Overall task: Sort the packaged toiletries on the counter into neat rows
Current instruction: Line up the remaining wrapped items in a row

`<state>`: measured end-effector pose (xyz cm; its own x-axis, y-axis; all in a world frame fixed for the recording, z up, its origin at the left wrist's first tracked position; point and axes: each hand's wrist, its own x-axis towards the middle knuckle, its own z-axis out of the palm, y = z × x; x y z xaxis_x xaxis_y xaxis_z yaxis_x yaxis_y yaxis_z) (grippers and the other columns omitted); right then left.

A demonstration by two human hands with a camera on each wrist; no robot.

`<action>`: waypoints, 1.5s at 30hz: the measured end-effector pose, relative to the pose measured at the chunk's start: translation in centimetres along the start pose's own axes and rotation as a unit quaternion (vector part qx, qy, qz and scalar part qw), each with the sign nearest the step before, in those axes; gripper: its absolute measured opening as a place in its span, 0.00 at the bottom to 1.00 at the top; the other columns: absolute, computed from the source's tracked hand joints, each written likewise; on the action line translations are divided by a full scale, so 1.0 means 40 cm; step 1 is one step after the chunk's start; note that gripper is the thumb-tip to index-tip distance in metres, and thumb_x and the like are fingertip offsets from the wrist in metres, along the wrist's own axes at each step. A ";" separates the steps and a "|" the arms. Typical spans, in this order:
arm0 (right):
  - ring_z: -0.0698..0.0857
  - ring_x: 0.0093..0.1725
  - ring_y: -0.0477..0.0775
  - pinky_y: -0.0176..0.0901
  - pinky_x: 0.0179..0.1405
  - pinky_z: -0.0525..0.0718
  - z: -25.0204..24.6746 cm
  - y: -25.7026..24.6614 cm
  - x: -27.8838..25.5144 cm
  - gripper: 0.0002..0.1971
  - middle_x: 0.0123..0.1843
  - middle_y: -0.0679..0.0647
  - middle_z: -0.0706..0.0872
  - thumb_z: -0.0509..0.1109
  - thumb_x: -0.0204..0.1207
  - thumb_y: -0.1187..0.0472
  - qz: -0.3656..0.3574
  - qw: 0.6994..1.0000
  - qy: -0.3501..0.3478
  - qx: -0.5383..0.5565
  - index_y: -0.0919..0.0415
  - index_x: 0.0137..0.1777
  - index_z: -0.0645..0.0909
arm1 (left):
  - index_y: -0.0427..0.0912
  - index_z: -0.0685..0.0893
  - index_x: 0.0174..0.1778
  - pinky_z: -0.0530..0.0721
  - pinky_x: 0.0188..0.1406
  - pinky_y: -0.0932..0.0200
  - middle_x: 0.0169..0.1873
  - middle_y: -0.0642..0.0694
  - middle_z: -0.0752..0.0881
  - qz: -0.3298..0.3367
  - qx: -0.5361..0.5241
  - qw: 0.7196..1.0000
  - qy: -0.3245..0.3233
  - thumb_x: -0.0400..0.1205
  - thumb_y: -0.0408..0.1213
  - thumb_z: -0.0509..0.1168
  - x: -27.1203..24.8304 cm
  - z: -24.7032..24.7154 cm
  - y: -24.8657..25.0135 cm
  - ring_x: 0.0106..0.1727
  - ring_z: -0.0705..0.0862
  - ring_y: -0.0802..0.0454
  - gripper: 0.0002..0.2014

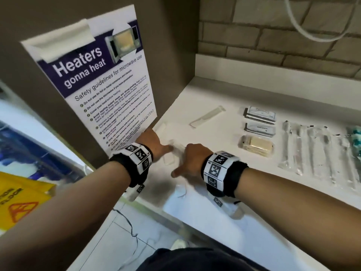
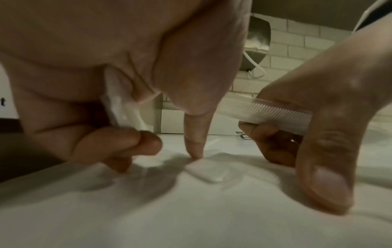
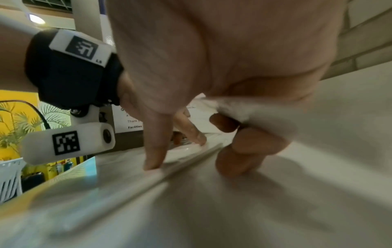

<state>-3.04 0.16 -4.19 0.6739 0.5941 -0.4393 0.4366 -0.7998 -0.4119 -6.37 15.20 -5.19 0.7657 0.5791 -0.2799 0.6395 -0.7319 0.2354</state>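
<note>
Both hands work at the left end of the white counter (image 1: 263, 194). My left hand (image 1: 162, 147) grips a crumpled white packet (image 2: 119, 104) in its curled fingers, while one straight finger (image 2: 195, 144) touches a flat white packet (image 2: 206, 172) lying on the counter. My right hand (image 1: 185, 163) holds a packaged white comb (image 2: 265, 114) off the surface, its thumb (image 2: 324, 181) pressed down on the counter. The right wrist view shows that comb's wrapper (image 3: 233, 105) bunched under the curled fingers. A second wrapped comb (image 1: 207, 116) lies farther back.
Two stacks of sachets (image 1: 260, 113) (image 1: 260, 129) and a beige packet (image 1: 256, 145) form a column; wrapped toothbrushes (image 1: 312, 153) and teal items (image 1: 354, 137) lie in a row at the right. Another small packet (image 1: 161, 127) sits by the postered wall (image 1: 105, 85). The counter's front edge is close.
</note>
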 end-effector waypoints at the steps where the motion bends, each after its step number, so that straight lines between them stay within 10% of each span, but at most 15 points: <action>1: 0.86 0.40 0.56 0.42 0.37 0.81 -0.008 0.003 -0.002 0.21 0.36 0.50 0.83 0.83 0.59 0.44 0.003 1.000 -0.002 -0.001 0.53 0.42 0.77 | 0.33 0.76 0.67 0.80 0.52 0.56 0.64 0.36 0.84 0.003 -0.001 1.000 0.005 0.71 0.61 0.74 0.002 0.001 -0.001 0.62 0.84 0.40 0.39; 5: 0.88 0.42 0.55 0.40 0.34 0.81 -0.028 0.030 0.011 0.18 0.40 0.53 0.86 0.83 0.58 0.56 0.020 1.000 0.013 0.009 0.60 0.45 0.82 | 0.41 0.77 0.39 0.81 0.39 0.58 0.46 0.40 0.88 -0.002 -0.024 1.000 0.007 0.68 0.50 0.79 0.007 -0.008 0.003 0.41 0.83 0.45 0.20; 16: 0.80 0.57 0.60 0.40 0.44 0.74 -0.111 0.113 0.044 0.27 0.62 0.59 0.80 0.79 0.70 0.58 0.089 0.988 0.090 0.088 0.66 0.65 0.74 | 0.36 0.86 0.53 0.86 0.57 0.50 0.52 0.40 0.88 0.009 -0.137 0.990 -0.033 0.69 0.46 0.76 0.076 -0.011 0.065 0.54 0.87 0.40 0.22; 22: 0.80 0.41 0.57 0.39 0.23 0.67 -0.205 0.170 0.080 0.24 0.38 0.56 0.81 0.82 0.66 0.52 0.139 0.961 0.187 0.147 0.57 0.32 0.66 | 0.36 0.85 0.58 0.83 0.50 0.56 0.53 0.39 0.88 0.064 -0.257 0.964 0.007 0.77 0.41 0.70 0.136 -0.041 0.174 0.55 0.87 0.38 0.17; 29: 0.90 0.45 0.59 0.43 0.35 0.84 -0.249 0.184 0.111 0.20 0.45 0.61 0.89 0.82 0.67 0.57 0.198 0.944 0.213 0.159 0.59 0.35 0.69 | 0.40 0.85 0.52 0.91 0.46 0.45 0.46 0.39 0.89 0.115 -0.269 0.956 -0.012 0.70 0.43 0.74 0.250 -0.065 0.294 0.46 0.89 0.38 0.17; 39: 0.90 0.50 0.57 0.41 0.41 0.84 -0.251 0.198 0.201 0.21 0.49 0.59 0.91 0.81 0.68 0.54 0.251 0.939 0.191 0.139 0.60 0.33 0.70 | 0.38 0.85 0.49 0.86 0.46 0.55 0.46 0.42 0.90 0.121 -0.145 0.981 -0.054 0.70 0.42 0.77 0.385 -0.043 0.296 0.44 0.89 0.41 0.16; 45: 0.79 0.36 0.52 0.36 0.20 0.67 -0.263 0.209 0.226 0.16 0.31 0.51 0.76 0.80 0.70 0.53 0.256 0.946 0.172 0.097 0.61 0.43 0.76 | 0.42 0.80 0.48 0.75 0.38 0.61 0.44 0.45 0.86 0.199 -0.153 0.968 -0.008 0.71 0.42 0.76 0.362 -0.017 0.305 0.40 0.81 0.46 0.15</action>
<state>12.97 -2.07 -3.20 0.9363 0.0433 -0.3485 -0.0943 -0.9250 -0.3682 12.58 14.90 -5.73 0.9560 0.2658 -0.1241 0.2864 -0.7535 0.5918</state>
